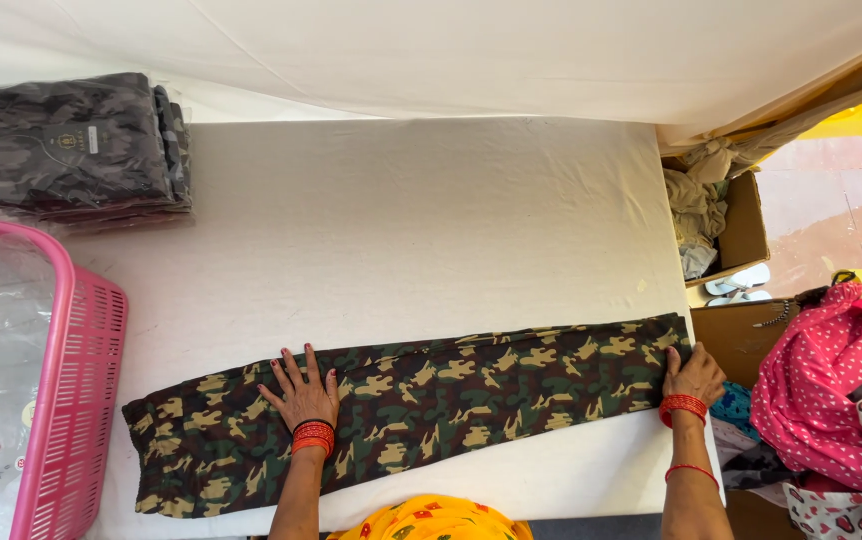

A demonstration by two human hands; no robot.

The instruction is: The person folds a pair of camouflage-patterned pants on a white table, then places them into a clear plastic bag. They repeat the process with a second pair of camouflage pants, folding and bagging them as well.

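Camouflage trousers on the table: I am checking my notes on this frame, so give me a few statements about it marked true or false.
1. The left hand lies flat on the camouflage trousers. True.
2. The right hand is lifted clear of the trousers. False: it grips their end at the table's right edge.
3. The pink basket sits at the left. True.
4. The bagged stack of folded garments lies inside the basket. False: it lies on the table beyond it.
5. The trousers are rolled up. False: they lie stretched out.
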